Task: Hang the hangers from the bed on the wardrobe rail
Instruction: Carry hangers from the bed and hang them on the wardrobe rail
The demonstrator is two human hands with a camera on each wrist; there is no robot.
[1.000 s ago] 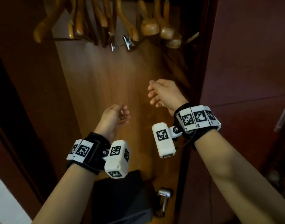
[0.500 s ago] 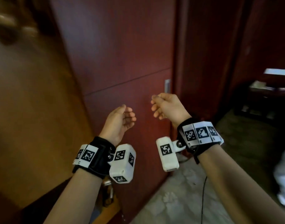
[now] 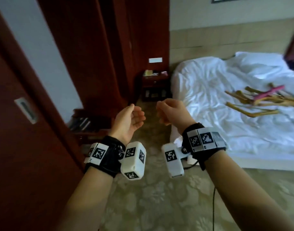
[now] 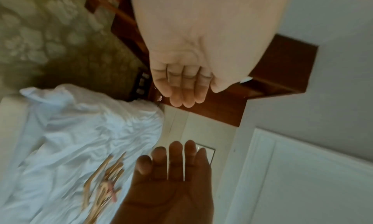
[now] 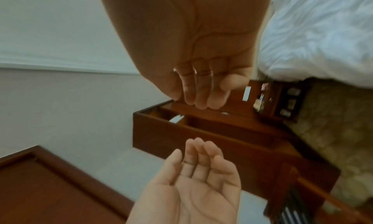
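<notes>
Several wooden hangers [image 3: 259, 101] and one pink hanger [image 3: 268, 93] lie in a loose pile on the white bed [image 3: 209, 97], at the right of the head view. The same pile of hangers [image 4: 105, 179] shows in the left wrist view. My left hand [image 3: 137, 112] and right hand [image 3: 160, 113] hover side by side over the carpet, well short of the bed. Both have loosely curled fingers and hold nothing. In the wrist views the left hand [image 4: 181, 90] and right hand [image 5: 199, 92] show bare palms. The wardrobe rail is out of view.
A dark red wardrobe door [image 3: 26, 147] with a recessed handle [image 3: 25, 110] fills the left. A low rack [image 3: 86, 124] stands beside it and a nightstand [image 3: 154, 84] by the bed's head. Patterned carpet [image 3: 159, 197] lies between me and the bed; a black cable [image 3: 213, 205] trails across it.
The view has swung right, from the wardrobe interior with hung hangers, past the door, to the bed. Both hands stay empty and have kept their pose in front of me.
</notes>
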